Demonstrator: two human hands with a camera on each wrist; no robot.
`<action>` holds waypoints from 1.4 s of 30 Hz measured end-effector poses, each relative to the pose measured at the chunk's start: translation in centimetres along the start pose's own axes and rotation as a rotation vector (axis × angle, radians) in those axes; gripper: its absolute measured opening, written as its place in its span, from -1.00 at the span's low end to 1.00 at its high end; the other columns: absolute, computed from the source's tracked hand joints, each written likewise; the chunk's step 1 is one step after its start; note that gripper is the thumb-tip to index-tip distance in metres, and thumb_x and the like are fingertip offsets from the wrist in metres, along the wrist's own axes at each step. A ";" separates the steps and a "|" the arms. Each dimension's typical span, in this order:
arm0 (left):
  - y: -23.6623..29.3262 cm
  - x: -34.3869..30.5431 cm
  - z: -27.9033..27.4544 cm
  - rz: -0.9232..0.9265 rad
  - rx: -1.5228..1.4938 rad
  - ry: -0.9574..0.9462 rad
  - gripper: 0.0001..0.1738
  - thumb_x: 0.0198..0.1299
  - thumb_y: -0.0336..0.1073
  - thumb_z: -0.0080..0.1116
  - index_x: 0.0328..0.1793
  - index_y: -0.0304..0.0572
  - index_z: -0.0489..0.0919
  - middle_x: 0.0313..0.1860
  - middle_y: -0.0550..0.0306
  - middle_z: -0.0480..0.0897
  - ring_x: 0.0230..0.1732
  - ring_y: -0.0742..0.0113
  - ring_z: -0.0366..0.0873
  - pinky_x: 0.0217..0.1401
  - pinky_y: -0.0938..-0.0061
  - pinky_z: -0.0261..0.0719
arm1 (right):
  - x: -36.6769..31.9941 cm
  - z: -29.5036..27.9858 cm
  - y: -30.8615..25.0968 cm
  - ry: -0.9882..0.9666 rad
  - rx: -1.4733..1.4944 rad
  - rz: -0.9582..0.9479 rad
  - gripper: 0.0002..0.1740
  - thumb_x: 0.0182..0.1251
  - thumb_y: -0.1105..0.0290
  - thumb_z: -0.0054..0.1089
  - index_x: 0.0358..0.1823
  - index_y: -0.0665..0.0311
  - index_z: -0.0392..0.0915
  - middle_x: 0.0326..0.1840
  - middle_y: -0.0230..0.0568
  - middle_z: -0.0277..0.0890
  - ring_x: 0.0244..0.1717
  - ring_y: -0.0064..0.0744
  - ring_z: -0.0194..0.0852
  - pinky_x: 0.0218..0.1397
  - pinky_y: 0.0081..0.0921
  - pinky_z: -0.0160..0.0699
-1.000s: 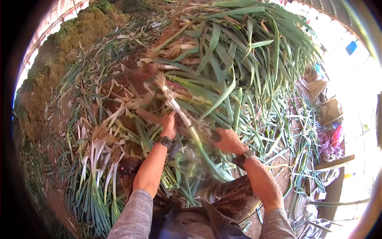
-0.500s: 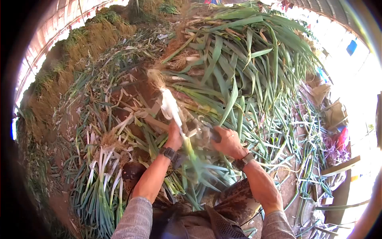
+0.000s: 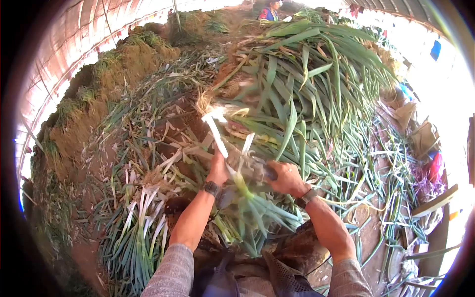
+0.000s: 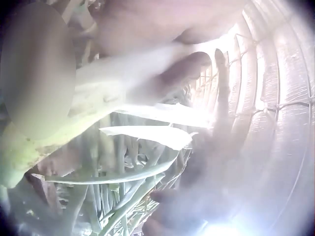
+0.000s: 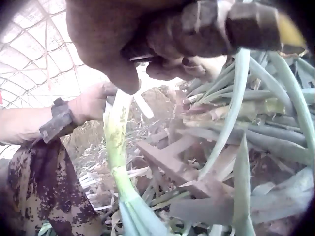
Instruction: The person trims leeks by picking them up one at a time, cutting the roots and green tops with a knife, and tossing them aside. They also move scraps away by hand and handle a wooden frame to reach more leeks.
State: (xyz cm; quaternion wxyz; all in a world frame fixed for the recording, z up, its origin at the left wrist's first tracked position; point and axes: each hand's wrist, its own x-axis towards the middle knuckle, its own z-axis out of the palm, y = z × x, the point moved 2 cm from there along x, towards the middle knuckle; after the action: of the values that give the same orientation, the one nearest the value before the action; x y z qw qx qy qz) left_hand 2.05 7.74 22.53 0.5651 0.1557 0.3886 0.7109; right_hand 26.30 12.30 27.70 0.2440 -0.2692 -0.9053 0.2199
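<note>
My left hand (image 3: 217, 171) grips a long leek (image 3: 215, 134) by its white shank, roots pointing away from me and green leaves hanging toward my knees. A pale strip of skin (image 3: 248, 142) stands off beside the shank. In my right hand (image 3: 287, 179), close to the leek's right side, is a dark tool with a banded, tape-wrapped handle (image 5: 211, 24); its working end is blurred. The right wrist view shows the leek's yellow-green neck (image 5: 117, 142) below that hand. Blurred fingers (image 4: 182, 71) lie along the pale shank in the left wrist view.
A big heap of leeks (image 3: 307, 79) lies ahead and right. Cleaned leeks with white shanks (image 3: 143, 213) are laid at my left. Trimmed leaves (image 3: 356, 168) litter the ground. Another person (image 3: 269, 12) is at the far back; a wooden plank (image 3: 435, 200) lies right.
The view has tilted up, bringing in a person at the back. The leek's shank has turned cleaner and whiter, with skin strips coming off. Its leaves have swung about beside my right hand.
</note>
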 end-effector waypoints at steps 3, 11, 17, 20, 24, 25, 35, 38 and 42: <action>1.3 -0.2 -0.1 -0.002 -0.019 -0.109 -0.34 0.42 0.43 -0.34 -0.31 0.03 0.38 -0.71 0.37 0.16 -0.63 0.39 0.19 -0.52 0.41 0.23 | -0.1 -0.9 -0.5 0.003 -0.020 0.029 -0.47 0.02 0.26 0.41 0.06 0.29 0.59 -0.22 0.03 0.66 -0.17 0.06 0.66 -0.12 -0.18 0.64; 14.6 -2.6 4.1 0.529 0.009 0.255 -0.46 0.39 0.34 -0.07 -0.32 0.07 0.48 -0.74 0.38 0.28 -0.74 0.43 0.24 -0.64 0.44 0.33 | -4.7 -1.2 1.3 -0.138 -0.137 -0.079 -0.61 0.12 0.13 0.32 -0.08 0.17 0.63 -0.37 -0.01 0.66 -0.27 0.08 0.64 -0.15 -0.08 0.59; 27.4 -8.7 7.7 1.241 0.767 0.283 -0.54 0.36 0.15 0.14 -0.22 -0.11 0.55 -0.59 0.35 0.40 -0.66 0.55 0.35 -0.64 0.59 0.34 | -7.4 -2.5 3.7 -0.433 -0.288 0.088 -0.58 -0.03 0.15 0.31 -0.10 0.13 0.68 -0.21 -0.03 0.67 -0.08 0.05 0.63 -0.03 -0.08 0.61; 31.1 -12.1 7.0 1.307 1.070 0.369 -0.54 0.36 0.16 0.14 -0.19 -0.12 0.58 -0.55 0.37 0.39 -0.59 0.59 0.32 -0.61 0.59 0.32 | -7.6 -2.9 4.2 -0.378 -0.225 0.123 -0.58 -0.06 0.14 0.33 -0.15 0.17 0.66 -0.20 -0.02 0.66 -0.08 0.09 0.62 -0.01 -0.08 0.60; 36.5 -15.4 -2.0 1.076 1.548 0.599 -0.51 0.36 0.18 0.12 -0.11 -0.15 0.61 -0.47 0.30 0.43 -0.53 0.49 0.34 -0.51 0.41 0.41 | -8.1 -3.2 4.5 -0.312 -0.211 0.118 -0.57 -0.04 0.17 0.30 -0.10 0.16 0.66 -0.21 0.04 0.65 -0.07 0.08 0.62 0.03 -0.09 0.59; 36.0 -16.1 -3.7 0.818 1.714 0.725 -0.52 0.35 0.13 0.15 -0.09 -0.19 0.61 -0.43 0.22 0.51 -0.48 0.44 0.43 -0.43 0.40 0.47 | -8.1 -3.2 4.5 -0.288 -0.211 0.143 -0.53 -0.04 0.15 0.31 -0.05 0.15 0.66 -0.18 0.04 0.66 -0.06 0.07 0.62 0.04 -0.10 0.59; 14.7 -8.0 -5.6 -0.110 1.619 -0.220 -0.40 0.10 -0.11 0.44 0.10 -0.48 0.60 -0.10 -0.10 0.73 -0.10 0.23 0.70 -0.05 0.39 0.64 | -8.9 -5.9 5.4 -0.274 -0.145 0.331 -0.63 0.05 0.16 0.40 -0.20 0.26 0.64 -0.38 0.01 0.62 -0.31 0.04 0.62 -0.21 -0.14 0.52; 3.5 -2.5 -7.2 -0.265 1.706 -0.621 -0.25 0.05 0.03 0.45 0.25 -0.35 0.54 0.05 -0.19 0.69 0.07 0.02 0.66 0.14 0.24 0.59 | -11.1 -7.0 5.9 -0.241 -0.101 0.447 -0.64 0.06 0.23 0.38 -0.18 0.30 0.62 -0.48 0.00 0.53 -0.46 -0.01 0.50 -0.30 -0.19 0.46; -9.5 1.0 -11.0 -0.319 2.007 -0.720 -0.08 -0.02 0.10 0.43 0.40 -0.31 0.41 0.22 -0.28 0.57 0.23 -0.22 0.51 0.28 0.06 0.51 | -12.6 -10.0 4.3 -0.254 -0.092 0.677 -0.50 0.08 0.24 0.48 -0.02 0.41 0.61 -0.44 -0.13 0.57 -0.43 -0.41 0.49 -0.27 -0.37 0.49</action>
State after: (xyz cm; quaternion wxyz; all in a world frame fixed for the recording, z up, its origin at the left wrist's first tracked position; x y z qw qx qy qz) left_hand 0.99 5.06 8.22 0.3464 0.6957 0.6210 -0.1019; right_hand 42.79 10.77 29.17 0.0308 -0.5348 -0.7970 0.2788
